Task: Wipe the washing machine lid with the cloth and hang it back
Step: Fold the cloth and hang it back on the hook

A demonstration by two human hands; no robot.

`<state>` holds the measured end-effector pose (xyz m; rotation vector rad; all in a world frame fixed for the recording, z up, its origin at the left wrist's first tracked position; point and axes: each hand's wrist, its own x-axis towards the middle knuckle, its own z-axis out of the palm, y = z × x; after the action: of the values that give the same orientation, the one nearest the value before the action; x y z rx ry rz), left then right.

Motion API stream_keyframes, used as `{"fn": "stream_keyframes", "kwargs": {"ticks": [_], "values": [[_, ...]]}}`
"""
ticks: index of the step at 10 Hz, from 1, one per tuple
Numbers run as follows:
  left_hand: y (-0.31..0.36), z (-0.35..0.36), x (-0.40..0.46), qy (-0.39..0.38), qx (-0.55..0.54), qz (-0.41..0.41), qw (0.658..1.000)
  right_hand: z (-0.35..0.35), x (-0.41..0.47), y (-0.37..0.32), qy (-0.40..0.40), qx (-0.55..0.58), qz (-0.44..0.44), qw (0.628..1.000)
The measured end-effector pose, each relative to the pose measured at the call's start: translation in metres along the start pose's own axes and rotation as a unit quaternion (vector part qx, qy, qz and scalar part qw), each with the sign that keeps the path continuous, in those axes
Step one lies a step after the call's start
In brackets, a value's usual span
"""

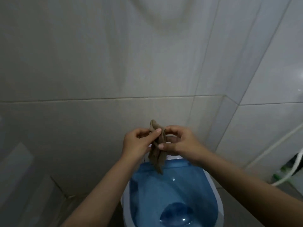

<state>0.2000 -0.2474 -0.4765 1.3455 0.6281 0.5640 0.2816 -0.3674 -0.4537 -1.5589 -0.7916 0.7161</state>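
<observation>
The person is holding the cloth (157, 148) up in both hands against the tiled wall (82, 71), just above the far rim of the washing machine lid (172, 185). The left hand (137, 143) is pinching the cloth's upper folds between thumb and fingertips; the right hand (178, 143) is closing its grip on the folds from the other side, thumb pressing across the fabric. The cloth is bunching and drooping, its tail dangling down over the lid's far edge, so it is likely light, limp and a little damp. It should be best taken by a top edge or corner, where it can spread. The lid looks smooth and glossy, probably slippery.

Whatever the cloth hangs from is not showing. Whether the cloth is touching the wall is hard to tell. To the right of the lid, a white hose (278, 145) is running out of view.
</observation>
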Motion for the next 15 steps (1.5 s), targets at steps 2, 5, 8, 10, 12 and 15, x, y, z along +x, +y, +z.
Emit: {"fn": "stream_keyframes", "kwargs": {"ticks": [2, 5, 8, 10, 12, 15], "values": [[0.091, -0.023, 0.010, -0.021, 0.061, -0.008, 0.998, 0.006, 0.020, -0.096, 0.050, -0.058, 0.028, 0.997], [0.303, -0.066, -0.026, 0.071, 0.245, 0.059, 0.965, 0.019, 0.007, -0.291, 0.080, -0.082, 0.004, 0.993], [0.484, -0.119, -0.082, 0.132, 0.336, 0.184, 0.914, 0.061, -0.002, -0.470, 0.043, -0.140, -0.114, 0.983], [0.539, -0.165, -0.094, 0.148, 0.518, 0.317, 0.781, 0.105, 0.033, -0.531, 0.044, -0.318, -0.277, 0.906], [0.562, -0.223, -0.062, 0.172, 0.610, 0.264, 0.727, 0.158, 0.090, -0.563, -0.018, -0.486, -0.304, 0.820], [0.567, -0.279, 0.010, 0.205, 0.588, 0.174, 0.763, 0.214, 0.147, -0.584, -0.050, -0.667, -0.283, 0.688]]}}
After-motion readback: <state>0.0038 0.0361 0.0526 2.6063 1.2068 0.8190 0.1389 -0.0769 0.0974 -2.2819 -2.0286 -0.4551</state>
